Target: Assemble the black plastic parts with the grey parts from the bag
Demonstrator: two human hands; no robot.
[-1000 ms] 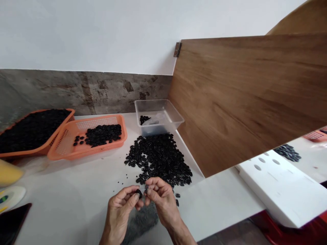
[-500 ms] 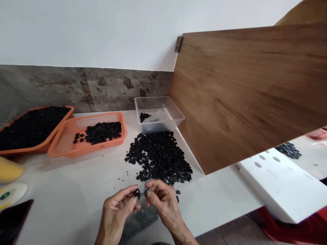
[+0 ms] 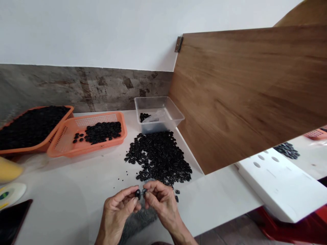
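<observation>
White desk (image 3: 76, 190) runs under everything; a big wooden panel (image 3: 245, 95) stands on its right side, slanting across the view, with a metal hinge (image 3: 178, 44) at its top left corner. Beyond the panel's lower edge lies a white foam block (image 3: 283, 187) with round holes, and a small dark heap (image 3: 287, 150) sits behind it. Far left, an orange basket (image 3: 38, 147) is full of black pieces; just beside it a second orange basket (image 3: 120, 129) holds a smaller batch. A clear plastic tub (image 3: 176, 115) stands at the back next to the panel, a few black pieces and a bit of plastic inside. In front of the tub a loose pile of black pieces (image 3: 159, 158) spreads on the desk, some strays near the hands. At the left edge: a yellow object (image 3: 9, 170), a white disc (image 3: 11, 192), a dark flat thing (image 3: 12, 221), all partly cut off. Left hand (image 3: 114, 214) and right hand (image 3: 162, 202) meet at the near edge of the desk, just in front of the pile, fingertips almost touching. Left grip is pinched closed on a small black piece (image 3: 138, 194), thumb and forefinger. Right grip is closed on a second small black piece (image 3: 144, 191), right next to the first; can't tell if the two pieces touch. A clear bag of dark bits (image 3: 139, 221) lies under the hands.
</observation>
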